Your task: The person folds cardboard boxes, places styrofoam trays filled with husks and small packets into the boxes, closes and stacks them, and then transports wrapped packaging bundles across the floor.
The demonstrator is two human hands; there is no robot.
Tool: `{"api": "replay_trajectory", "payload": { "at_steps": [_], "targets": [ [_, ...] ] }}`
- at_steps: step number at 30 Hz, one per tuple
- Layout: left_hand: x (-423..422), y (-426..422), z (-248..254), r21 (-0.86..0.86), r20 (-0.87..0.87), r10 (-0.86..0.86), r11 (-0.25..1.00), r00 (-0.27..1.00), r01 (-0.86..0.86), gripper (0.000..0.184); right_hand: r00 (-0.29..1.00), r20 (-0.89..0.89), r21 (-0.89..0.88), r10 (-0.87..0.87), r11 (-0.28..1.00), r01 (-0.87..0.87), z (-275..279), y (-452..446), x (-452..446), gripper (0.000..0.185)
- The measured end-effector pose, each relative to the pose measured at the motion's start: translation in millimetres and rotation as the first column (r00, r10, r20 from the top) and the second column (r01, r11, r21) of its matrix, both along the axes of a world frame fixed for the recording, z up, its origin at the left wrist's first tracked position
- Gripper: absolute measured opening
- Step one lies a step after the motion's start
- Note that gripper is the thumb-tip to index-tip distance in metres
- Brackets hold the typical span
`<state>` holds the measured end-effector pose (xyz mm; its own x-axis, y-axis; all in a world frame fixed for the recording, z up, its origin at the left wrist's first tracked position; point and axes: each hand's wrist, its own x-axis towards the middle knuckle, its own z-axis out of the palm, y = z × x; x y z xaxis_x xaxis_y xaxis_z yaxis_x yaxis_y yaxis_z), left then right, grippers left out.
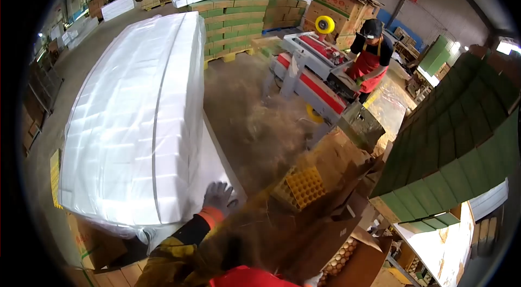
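Observation:
My left hand (pixel 219 200), in a grey glove with an orange cuff, is stretched out with its fingers apart and nothing in it. It is over the edge of a white sheet (pixel 209 165) beside a tall stack wrapped in clear plastic (pixel 130 124); whether it touches the sheet I cannot tell. At the bottom edge, only a sliver of my right hand (pixel 313 280) shows, its fingers hidden. Close to it is an open cardboard box (pixel 374 265) with brown eggs (pixel 339 260) inside. A yellow egg tray (pixel 305 186) lies further forward on the brown surface.
A co-worker in a red apron (pixel 366 67) stands at a red and grey carton-taping machine (pixel 315 75). Green cartons (pixel 450 173) are piled high on the right. More green and brown cartons (pixel 230 24) stand on a pallet behind the wrapped stack.

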<state>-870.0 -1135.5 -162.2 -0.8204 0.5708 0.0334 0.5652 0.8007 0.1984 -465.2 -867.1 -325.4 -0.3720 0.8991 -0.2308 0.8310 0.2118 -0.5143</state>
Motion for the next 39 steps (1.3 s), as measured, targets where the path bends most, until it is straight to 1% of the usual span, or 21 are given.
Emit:
{"api": "replay_trajectory", "payload": {
  "at_steps": [2, 3, 4, 6, 8, 10, 14, 18, 22, 23, 24, 26, 28, 29, 30, 31, 33, 34, 35, 38, 39],
  "targets": [
    [-30.4, -18.5, 24.4, -0.122, -0.16, 0.06, 0.989, 0.985, -0.08, 0.064, 0.992, 0.113, -0.063, -0.057, 0.996, 0.064, 22.0, 21.2, 14.2, 0.085],
    [-47.8, -32.7, 10.9, -0.011, -0.251, 0.107, 0.993, 0.962, -0.114, 0.068, 0.977, 0.189, -0.098, -0.097, 0.988, 0.117, 35.6, 25.0, 37.3, 0.082],
    [-58.5, -38.7, 56.6, -0.179, -0.227, 0.1, 0.974, 0.969, -0.142, 0.072, 0.953, 0.265, -0.13, -0.148, 0.974, 0.187, 47.8, 24.2, 64.2, 0.079],
    [-80.6, -56.0, 81.6, -0.186, -0.27, 0.175, 0.956, 0.947, -0.229, 0.073, 0.993, 0.1, -0.207, -0.057, 0.975, 0.077, 3.8, 45.6, 106.8, 0.063],
    [-102.0, -74.8, 93.2, -0.138, -0.345, 0.192, 0.958, 0.919, -0.252, 0.076, 0.95, 0.313, -0.139, -0.019, 0.988, 0.065, 40.7, 25.6, 75.2, 0.062],
    [-118.1, -86.0, 105.6, -0.154, -0.31, 0.262, 0.935, 0.914, -0.32, 0.077, 0.944, 0.124, -0.016, -0.306, 0.95, 0.311, 39.2, 16.0, 57.7, 0.069],
    [-144.0, -100.0, 106.8, -0.094, -0.371, 0.362, 0.901, 0.855, -0.423, 0.08, 0.976, 0.219, 0.339, -0.004, 0.938, -0.072, 116.2, 12.2, -37.5, 0.079],
    [-183.3, -108.5, 68.5, 0.017, -0.318, 0.489, 0.859, 0.812, -0.511, 0.082, 0.984, -0.076, 0.169, 0.16, 0.975, -0.145, 50.6, 49.2, -117.2, 0.075],
    [-197.5, -106.8, 70.9, 0.061, -0.236, 0.522, 0.849, 0.819, -0.524, 0.08, 0.928, 0.071, -0.34, 0.366, 0.884, -0.322, -82.3, 106.9, -189.2, 0.062],
    [-199.1, -110.7, 71.3, 0.084, -0.225, 0.502, 0.864, 0.835, -0.497, 0.076, 0.881, 0.131, -0.426, 0.455, 0.828, -0.365, -98.4, 124.9, -228.2, 0.062],
    [-200.5, -116.5, 72.7, 0.122, -0.236, 0.455, 0.891, 0.859, -0.438, 0.067, 0.642, 0.092, -0.225, 0.761, 0.644, -0.731, -109.4, 149.5, -264.9, 0.06],
    [-213.8, -127.5, 70.9, 0.258, -0.235, 0.541, 0.835, 0.807, -0.485, 0.031, -0.052, 0.251, 0.162, 0.967, -0.095, -0.982, -103.0, 193.0, -333.0, 0.055],
    [-233.7, -142.2, 64.8, 0.394, 0.027, 0.767, 0.581, 0.641, -0.712, 0.024, -0.187, 0.461, -0.013, 0.868, -0.204, -0.979, -128.8, 231.0, -416.7, 0.05],
    [-255.3, -120.1, 74.3, 0.414, -0.085, 0.782, 0.591, 0.617, -0.692, 0.024, -0.271, 0.553, -0.111, 0.788, -0.253, -0.961, -134.1, 256.4, -455.3, 0.048],
    [-274.9, -96.8, 90.9, 0.413, -0.196, 0.788, 0.606, 0.584, -0.679, 0.025, 0.243, 0.231, -0.204, 0.942, 0.291, -0.935, -123.2, 279.3, -491.0, 0.044],
    [-299.7, -74.9, 104.1, 0.391, -0.262, 0.783, 0.621, 0.565, -0.68, 0.027, 0.748, -0.015, -0.454, 0.664, 0.662, -0.596, -108.0, 297.9, -543.4, 0.04],
    [-347.3, -43.2, 126.4, 0.278, -0.354, 0.685, 0.727, 0.636, -0.628, 0.038, 0.866, -0.153, -0.576, 0.476, 0.669, -0.47, -3.9, 303.6, -667.3, 0.049],
    [-368.8, -31.5, 134.9, 0.248, -0.365, 0.659, 0.75, 0.657, -0.614, 0.044, 0.672, 0.025, -0.225, 0.74, 0.659, -0.718, -15.8, 320.4, -718.7, 0.049],
    [-386.9, -26.9, 138.6, 0.217, -0.335, 0.656, 0.753, 0.677, -0.622, 0.053, 0.509, -0.04, 0.016, 0.86, 0.51, -0.86, -113.7, 359.3, -753.2, 0.048],
    [-442.4, -10.2, 146.7, 0.22, -0.303, 0.706, 0.706, 0.641, -0.673, 0.061, 0.783, -0.457, -0.468, 0.421, 0.635, -0.614, -14.0, 304.9, -924.7, 0.041],
    [-462.4, -8.7, 145.1, 0.219, -0.29, 0.723, 0.688, 0.627, -0.692, 0.062, 0.777, -0.478, -0.556, 0.41, 0.543, -0.629, 4.1, 283.7, -973.7, 0.045]
  ]
}}
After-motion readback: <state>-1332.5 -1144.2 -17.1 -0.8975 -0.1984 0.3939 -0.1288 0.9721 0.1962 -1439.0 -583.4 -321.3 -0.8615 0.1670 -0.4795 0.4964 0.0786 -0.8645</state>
